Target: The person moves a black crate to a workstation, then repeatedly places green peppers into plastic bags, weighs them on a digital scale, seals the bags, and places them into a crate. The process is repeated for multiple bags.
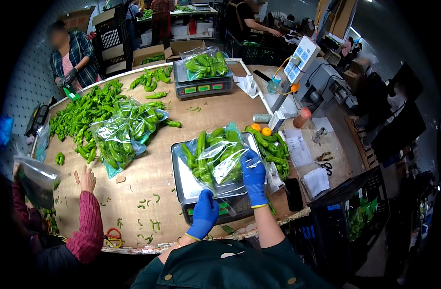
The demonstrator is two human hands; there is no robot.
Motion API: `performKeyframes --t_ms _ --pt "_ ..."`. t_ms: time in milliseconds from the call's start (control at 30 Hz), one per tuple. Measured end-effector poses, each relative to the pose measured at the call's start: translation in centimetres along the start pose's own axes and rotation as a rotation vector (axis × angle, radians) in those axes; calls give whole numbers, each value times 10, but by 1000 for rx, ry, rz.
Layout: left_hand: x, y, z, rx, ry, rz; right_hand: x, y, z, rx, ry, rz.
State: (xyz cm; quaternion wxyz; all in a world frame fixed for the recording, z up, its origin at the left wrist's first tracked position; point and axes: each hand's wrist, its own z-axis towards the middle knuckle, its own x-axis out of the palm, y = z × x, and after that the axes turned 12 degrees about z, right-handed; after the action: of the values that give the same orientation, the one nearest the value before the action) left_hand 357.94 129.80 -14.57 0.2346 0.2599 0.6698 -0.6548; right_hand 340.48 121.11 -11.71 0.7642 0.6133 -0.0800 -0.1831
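A clear plastic bag of green peppers [220, 155] lies on the metal pan of a digital scale [182, 186] in front of me. My left hand [204, 214], in a blue knitted glove, pinches the near edge of the bag with its fingers closed. Also gloved in blue, my right hand [253, 177] grips the bag's film at the right side. Some peppers stick out at the bag's left side. The scale's display is partly hidden behind my left hand and the bag.
Loose green peppers [86, 112] and filled bags [124, 130] cover the table's left. Another scale [203, 86] bears a bagged load. At right lie peppers [274, 151], mandarins [266, 131] and a phone [294, 194]. A co-worker's hand [87, 179] is near red-handled scissors [114, 236].
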Motion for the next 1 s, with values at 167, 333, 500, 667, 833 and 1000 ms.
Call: performKeyframes --t_ms 167,333,500,667,833,1000 --pt "-7 3 -9 180 -130 -74 -20 -38 26 237 87 466" --pt "-20 -78 8 545 -355 322 -11 -48 -18 51 113 23" --pt "18 -72 61 599 -280 410 -16 -31 10 -28 80 -56" --pt "-1 -77 53 712 -291 187 -13 -19 10 -91 40 -176" --pt "-14 -70 48 709 -304 78 1 -12 6 -288 -106 -280" --pt "-18 -78 38 707 -334 64 -1 -21 -13 -473 -159 -265"
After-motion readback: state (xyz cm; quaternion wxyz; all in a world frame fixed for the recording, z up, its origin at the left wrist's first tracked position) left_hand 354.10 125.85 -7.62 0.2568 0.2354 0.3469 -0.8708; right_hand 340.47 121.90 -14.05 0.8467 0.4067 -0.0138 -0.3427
